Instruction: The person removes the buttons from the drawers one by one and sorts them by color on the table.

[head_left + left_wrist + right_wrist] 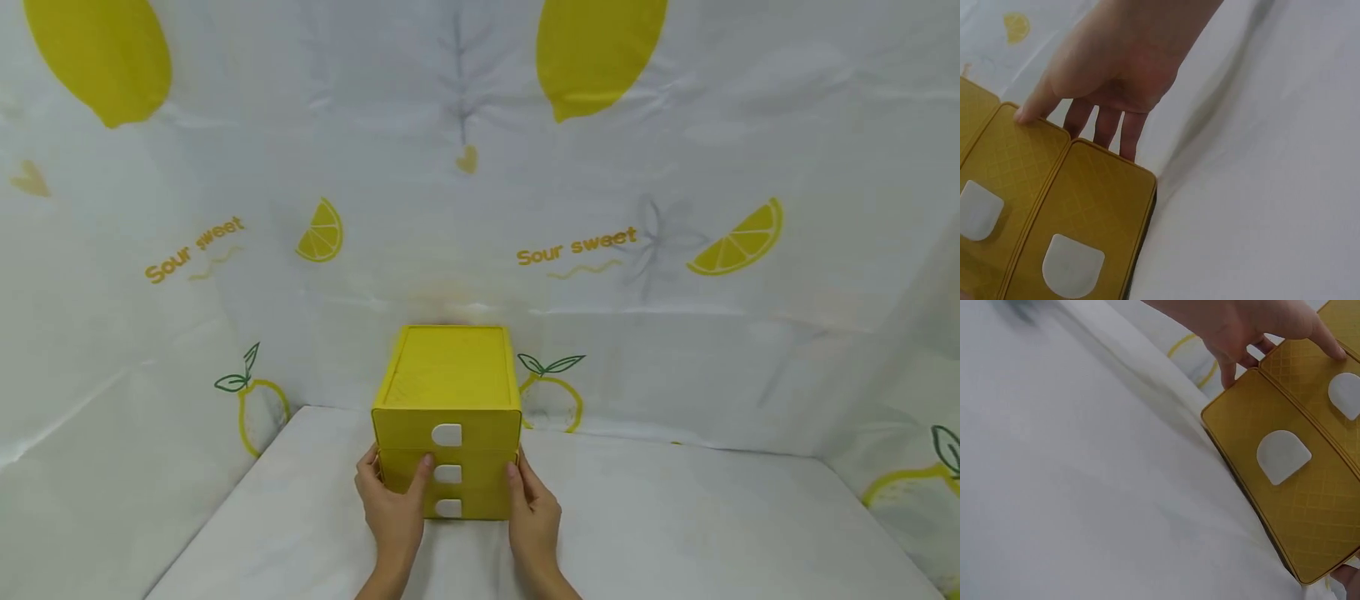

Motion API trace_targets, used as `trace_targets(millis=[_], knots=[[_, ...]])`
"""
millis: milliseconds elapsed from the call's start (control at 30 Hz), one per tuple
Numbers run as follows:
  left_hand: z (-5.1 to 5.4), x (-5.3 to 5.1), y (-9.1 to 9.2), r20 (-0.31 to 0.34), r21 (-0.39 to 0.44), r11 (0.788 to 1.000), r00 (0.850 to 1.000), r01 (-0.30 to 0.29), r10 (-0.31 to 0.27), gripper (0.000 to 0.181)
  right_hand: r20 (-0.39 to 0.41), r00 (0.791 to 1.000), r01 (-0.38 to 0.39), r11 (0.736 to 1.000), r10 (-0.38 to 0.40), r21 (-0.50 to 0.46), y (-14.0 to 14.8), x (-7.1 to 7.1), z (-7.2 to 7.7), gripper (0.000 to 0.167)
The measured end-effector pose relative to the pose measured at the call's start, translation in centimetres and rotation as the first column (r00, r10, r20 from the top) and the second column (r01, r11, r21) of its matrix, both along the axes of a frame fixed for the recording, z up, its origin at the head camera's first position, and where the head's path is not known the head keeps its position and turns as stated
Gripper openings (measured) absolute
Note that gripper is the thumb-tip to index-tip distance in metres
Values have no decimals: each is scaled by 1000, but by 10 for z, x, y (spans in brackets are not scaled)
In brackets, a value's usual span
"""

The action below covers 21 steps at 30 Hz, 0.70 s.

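Note:
A yellow box with three stacked drawers stands on the white surface, each drawer front bearing a white tab. My left hand grips its left side, thumb on the front beside the middle tab, fingers along the side wall. On the opposite side my right hand holds it the same way, thumb at the front's right edge. In the left wrist view the left hand has its thumb on the middle drawer front. The right wrist view shows the right hand with its thumb on a drawer front, fingers partly hidden behind the box.
A white cloth-covered table extends to both sides of the box. Behind it and along the sides hangs a white curtain with lemon prints, close to the box's back.

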State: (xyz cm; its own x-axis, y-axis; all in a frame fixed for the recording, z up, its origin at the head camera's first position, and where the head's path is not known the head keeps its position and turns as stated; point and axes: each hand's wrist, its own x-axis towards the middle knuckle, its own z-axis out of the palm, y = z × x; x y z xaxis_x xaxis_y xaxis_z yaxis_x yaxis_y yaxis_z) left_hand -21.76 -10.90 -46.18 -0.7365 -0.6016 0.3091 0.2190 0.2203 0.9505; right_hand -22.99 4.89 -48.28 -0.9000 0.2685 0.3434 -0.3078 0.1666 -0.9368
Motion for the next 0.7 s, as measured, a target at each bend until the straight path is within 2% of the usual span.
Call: trace_targets(millis=[233,467,700], knots=[[-7,0,36,-24,-23,1000,1000,5,-5,58,81,996,41,998,-46,56,38,6,4,50],[-6,-1,66,-17,1,996,996,86,-86,54,116,990,68,995,-76,75,72,10,5,57],[-5,-2,95,-35,-12,985,984,172,-172,54,120,988,89,995,-95,49,106,11,5,57]])
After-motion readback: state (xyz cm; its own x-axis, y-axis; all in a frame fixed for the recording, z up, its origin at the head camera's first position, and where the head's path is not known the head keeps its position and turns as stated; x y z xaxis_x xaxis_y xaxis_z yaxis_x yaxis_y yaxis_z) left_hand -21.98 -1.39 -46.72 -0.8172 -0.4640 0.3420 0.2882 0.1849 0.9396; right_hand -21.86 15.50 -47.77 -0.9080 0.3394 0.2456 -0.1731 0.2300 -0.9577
